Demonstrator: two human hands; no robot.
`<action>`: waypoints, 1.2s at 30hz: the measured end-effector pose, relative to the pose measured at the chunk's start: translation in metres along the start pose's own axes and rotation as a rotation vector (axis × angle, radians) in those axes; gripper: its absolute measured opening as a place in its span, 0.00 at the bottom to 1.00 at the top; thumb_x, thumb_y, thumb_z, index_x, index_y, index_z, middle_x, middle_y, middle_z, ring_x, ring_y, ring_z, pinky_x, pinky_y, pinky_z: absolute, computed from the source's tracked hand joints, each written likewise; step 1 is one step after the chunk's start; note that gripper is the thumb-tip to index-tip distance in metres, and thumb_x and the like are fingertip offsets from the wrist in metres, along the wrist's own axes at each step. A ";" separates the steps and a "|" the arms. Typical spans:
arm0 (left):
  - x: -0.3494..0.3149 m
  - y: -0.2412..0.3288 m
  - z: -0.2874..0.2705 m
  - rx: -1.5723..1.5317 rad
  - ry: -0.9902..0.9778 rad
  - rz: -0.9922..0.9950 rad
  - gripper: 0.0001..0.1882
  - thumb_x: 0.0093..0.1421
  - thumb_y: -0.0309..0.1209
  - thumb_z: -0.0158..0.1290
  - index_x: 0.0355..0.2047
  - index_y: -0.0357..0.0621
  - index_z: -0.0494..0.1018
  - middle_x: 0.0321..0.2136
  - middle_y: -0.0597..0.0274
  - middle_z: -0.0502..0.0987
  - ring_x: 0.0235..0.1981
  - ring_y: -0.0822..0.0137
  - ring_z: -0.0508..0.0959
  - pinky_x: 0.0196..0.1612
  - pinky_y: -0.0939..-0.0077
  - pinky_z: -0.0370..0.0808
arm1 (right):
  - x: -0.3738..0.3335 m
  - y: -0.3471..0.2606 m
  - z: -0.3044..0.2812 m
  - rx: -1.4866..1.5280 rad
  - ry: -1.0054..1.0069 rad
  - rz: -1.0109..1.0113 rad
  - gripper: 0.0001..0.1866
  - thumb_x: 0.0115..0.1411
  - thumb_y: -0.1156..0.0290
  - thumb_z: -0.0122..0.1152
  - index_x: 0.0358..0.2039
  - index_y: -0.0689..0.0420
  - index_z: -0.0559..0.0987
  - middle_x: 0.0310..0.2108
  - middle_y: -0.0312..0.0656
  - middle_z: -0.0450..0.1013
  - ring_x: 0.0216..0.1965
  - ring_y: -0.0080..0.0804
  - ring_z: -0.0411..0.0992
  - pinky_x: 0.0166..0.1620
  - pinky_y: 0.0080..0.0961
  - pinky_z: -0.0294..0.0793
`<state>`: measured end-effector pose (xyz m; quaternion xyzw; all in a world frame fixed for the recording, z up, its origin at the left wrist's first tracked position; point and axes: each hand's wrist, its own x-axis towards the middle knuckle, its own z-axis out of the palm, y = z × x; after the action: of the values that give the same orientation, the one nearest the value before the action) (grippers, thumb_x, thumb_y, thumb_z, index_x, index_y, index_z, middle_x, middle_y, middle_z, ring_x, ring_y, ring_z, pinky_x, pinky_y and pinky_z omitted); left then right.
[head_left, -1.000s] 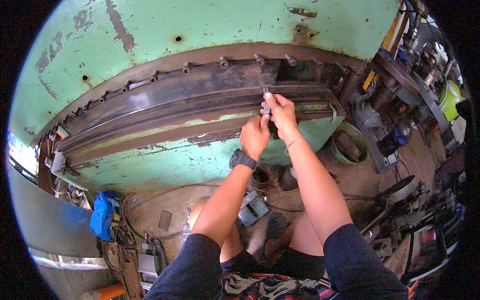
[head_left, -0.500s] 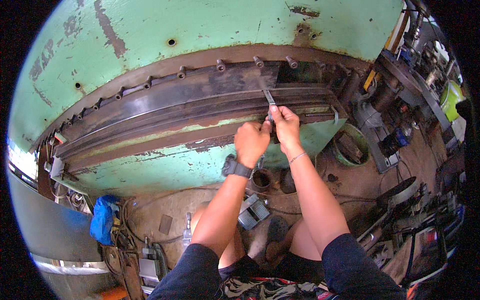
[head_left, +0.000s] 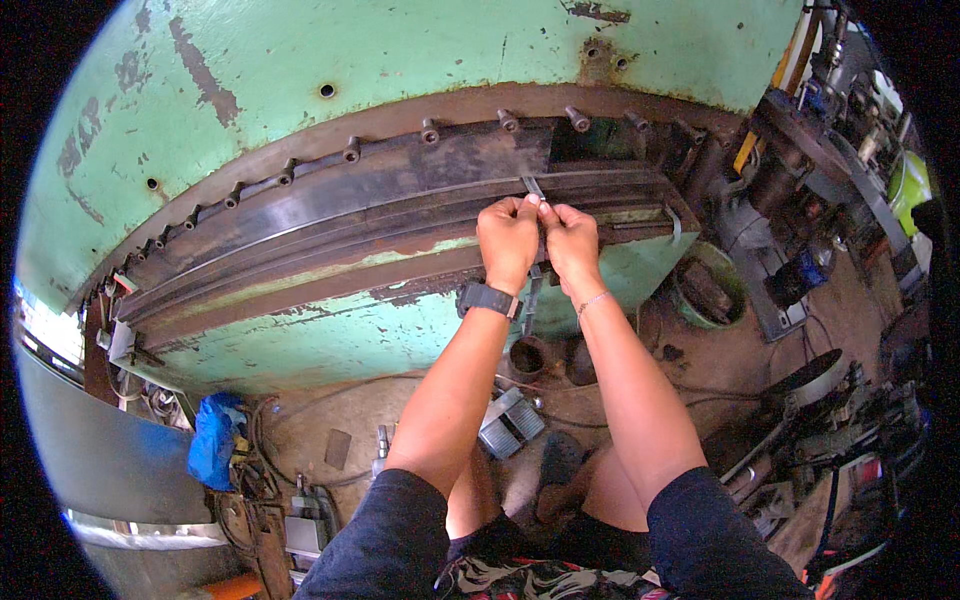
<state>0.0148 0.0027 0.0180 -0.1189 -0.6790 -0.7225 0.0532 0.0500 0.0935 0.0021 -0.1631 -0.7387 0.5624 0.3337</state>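
Both my hands are closed together on a narrow metal strip [head_left: 533, 185], thumbs side by side near its far end. My left hand [head_left: 508, 242], with a dark watch on its wrist, grips it from the left. Close against it, my right hand [head_left: 570, 245] pinches the strip from the right. The strip's far end rests at the lower edge of a long steel blade [head_left: 330, 195] on a green machine [head_left: 400, 55]. Below my hands, a dark strip-like length hangs in front of the bed [head_left: 320, 345]; whether it is the same piece is hidden.
A row of bolts [head_left: 430, 130] sticks out above the blade. On the floor are a foot pedal [head_left: 510, 425], a short pipe [head_left: 526, 357] and a green bucket [head_left: 708, 287]. Cables run across the floor. A blue bag [head_left: 213, 440] hangs at left; metal parts crowd the right.
My left hand has moved up along the strip to sit level with my right, which has risen slightly. Less of the strip now shows beyond my fingers. The view has shifted a little.
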 end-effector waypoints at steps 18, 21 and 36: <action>0.017 -0.001 0.003 -0.151 0.075 -0.140 0.17 0.61 0.34 0.66 0.19 0.37 0.79 0.18 0.68 0.76 0.18 0.74 0.70 0.23 0.71 0.65 | 0.020 -0.014 0.008 -0.244 0.014 0.112 0.19 0.65 0.57 0.66 0.28 0.61 0.85 0.26 0.58 0.78 0.27 0.52 0.78 0.35 0.43 0.74; 0.015 0.005 0.008 -0.168 0.171 -0.239 0.19 0.57 0.33 0.69 0.18 0.32 0.79 0.17 0.63 0.78 0.19 0.73 0.71 0.24 0.70 0.69 | 0.021 -0.016 0.012 -0.240 0.073 0.119 0.20 0.63 0.54 0.68 0.27 0.60 0.85 0.27 0.59 0.79 0.30 0.56 0.80 0.35 0.46 0.74; 0.021 0.002 0.013 -0.373 0.261 -0.400 0.24 0.51 0.31 0.73 0.10 0.38 0.69 0.15 0.65 0.73 0.15 0.71 0.65 0.22 0.66 0.65 | 0.022 -0.021 0.008 -0.119 0.004 0.174 0.19 0.62 0.57 0.69 0.27 0.62 0.85 0.24 0.56 0.79 0.28 0.52 0.79 0.36 0.42 0.74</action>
<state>-0.0040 0.0173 0.0259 0.1033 -0.5318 -0.8401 -0.0260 0.0313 0.0949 0.0277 -0.2471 -0.7532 0.5442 0.2747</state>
